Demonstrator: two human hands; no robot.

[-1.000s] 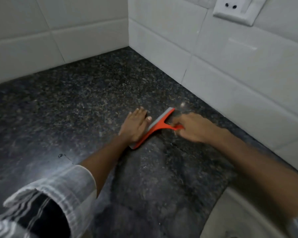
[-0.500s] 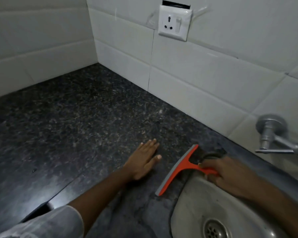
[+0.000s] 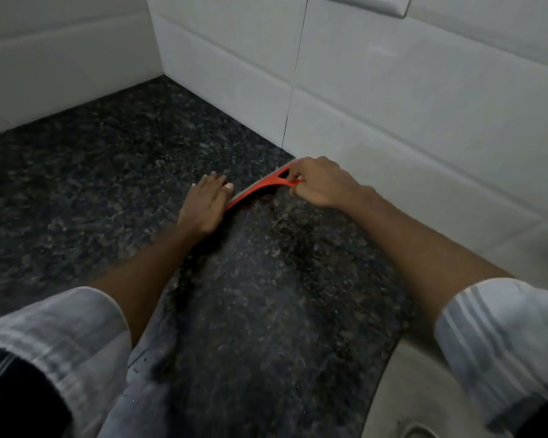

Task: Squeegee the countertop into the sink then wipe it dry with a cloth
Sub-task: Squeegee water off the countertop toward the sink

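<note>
An orange squeegee (image 3: 260, 186) with a grey blade lies edge-down on the dark speckled granite countertop (image 3: 92, 172), close to the white tiled back wall. My right hand (image 3: 321, 183) grips its handle, fingers curled round it. My left hand (image 3: 208, 202) rests flat on the counter just left of the blade's near end, fingers straight, thumb beside the blade. The steel sink (image 3: 424, 390) shows only as a pale curved rim at the bottom right. No cloth is in view.
White tiled walls (image 3: 408, 99) meet in a corner at the back left. The lower edge of a wall socket plate (image 3: 367, 4) shows at the top. A wet streak marks the counter between my arms.
My right hand has carried the squeegee from the sink's rim back up the counter to the back wall. The view swung left, so the tap and most of the sink left the frame.
</note>
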